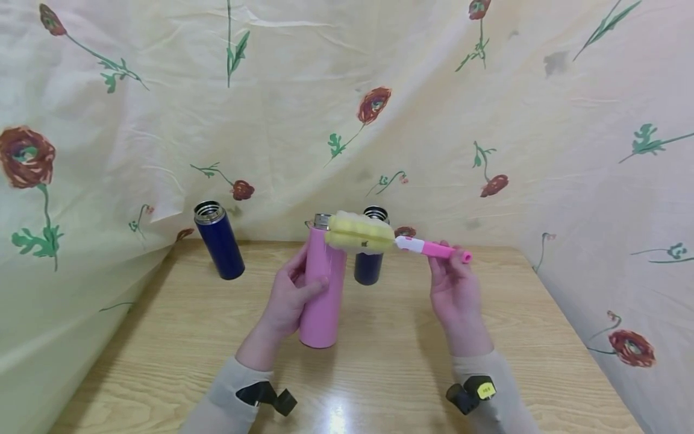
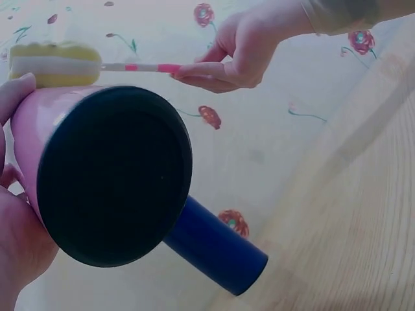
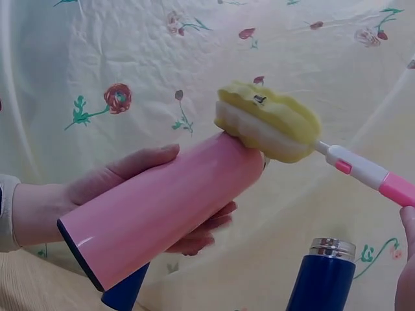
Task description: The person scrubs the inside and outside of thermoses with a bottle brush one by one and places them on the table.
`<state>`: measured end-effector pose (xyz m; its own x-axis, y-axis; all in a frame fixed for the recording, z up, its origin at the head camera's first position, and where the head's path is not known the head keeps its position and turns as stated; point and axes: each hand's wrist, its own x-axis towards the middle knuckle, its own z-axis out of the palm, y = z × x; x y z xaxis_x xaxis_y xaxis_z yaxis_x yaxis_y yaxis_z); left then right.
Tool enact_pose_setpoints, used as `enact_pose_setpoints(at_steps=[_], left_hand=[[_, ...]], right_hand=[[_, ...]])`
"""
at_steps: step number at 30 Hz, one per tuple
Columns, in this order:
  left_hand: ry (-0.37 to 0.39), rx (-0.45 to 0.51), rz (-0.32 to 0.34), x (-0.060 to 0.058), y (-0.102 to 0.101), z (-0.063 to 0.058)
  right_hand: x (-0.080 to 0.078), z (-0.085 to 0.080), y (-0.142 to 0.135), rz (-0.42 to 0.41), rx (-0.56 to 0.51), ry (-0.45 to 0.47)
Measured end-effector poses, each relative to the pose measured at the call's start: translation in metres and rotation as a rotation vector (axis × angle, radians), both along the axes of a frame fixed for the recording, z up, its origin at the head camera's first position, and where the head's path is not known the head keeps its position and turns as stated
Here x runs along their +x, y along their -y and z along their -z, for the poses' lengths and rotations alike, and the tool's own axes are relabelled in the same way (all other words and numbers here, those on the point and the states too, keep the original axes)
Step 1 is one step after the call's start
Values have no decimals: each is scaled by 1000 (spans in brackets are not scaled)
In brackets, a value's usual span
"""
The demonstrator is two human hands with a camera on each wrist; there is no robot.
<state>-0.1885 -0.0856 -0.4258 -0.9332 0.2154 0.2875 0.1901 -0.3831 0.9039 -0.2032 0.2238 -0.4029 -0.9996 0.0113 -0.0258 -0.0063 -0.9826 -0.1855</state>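
My left hand (image 1: 287,295) grips a pink metal bottle (image 1: 320,307) around its middle, thumb across the front. The bottle's steel neck (image 1: 321,220) has no lid on it, and its dark base (image 2: 113,175) faces the left wrist camera. In my right hand (image 1: 456,292) is a bottle brush with a yellow and white sponge head (image 3: 269,123), pinched by its pink handle (image 1: 438,249). The sponge lies crosswise against the bottle's outer side near the top in the right wrist view.
Two dark blue bottles stand lidless at the back of the wooden table (image 1: 390,374): one at the left (image 1: 221,247), the other (image 1: 368,269) behind the sponge. A flower-patterned cloth (image 1: 293,108) hangs behind and along both sides.
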Motion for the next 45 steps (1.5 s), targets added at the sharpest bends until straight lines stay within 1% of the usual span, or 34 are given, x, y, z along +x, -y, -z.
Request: enact_pose_setpoints(at_steps=[4,7,10,14,19,25,29,32,34,38,41,43,45], left_hand=[[1,36,-11,0,0,0],[-3,60,-27,0,-1,0],[0,65,-35,-1,-1,0],[9,53,-65,-1,-1,-1],[3,79,-83,1,0,-3],[-6,108,-71,-2,3,-2],[-17,137,-73,-5,7,-1],[-22,161,-77,-5,9,-1],[-24,172,-76,-6,10,-2],[-14,176,-73,-6,11,-5],[-4,171,-79,-6,10,-7],[3,169,-81,-5,11,-7],[9,169,-81,-5,11,-6]], right_hand=[[0,0,1,22,12,19],[0,0,1,38,-5,28],[0,0,1,51,-25,35],[0,0,0,43,-27,53],[-1,0,0,12,25,80],[-6,6,-1,-21,166,99],[-9,11,-3,-47,304,89],[-12,14,-3,-81,419,46],[-12,16,-3,-103,499,1],[-11,19,-4,-144,623,-87],[-11,20,-5,-176,683,-144],[-11,21,-5,-201,703,-174],[-12,21,-6,-212,710,-186]])
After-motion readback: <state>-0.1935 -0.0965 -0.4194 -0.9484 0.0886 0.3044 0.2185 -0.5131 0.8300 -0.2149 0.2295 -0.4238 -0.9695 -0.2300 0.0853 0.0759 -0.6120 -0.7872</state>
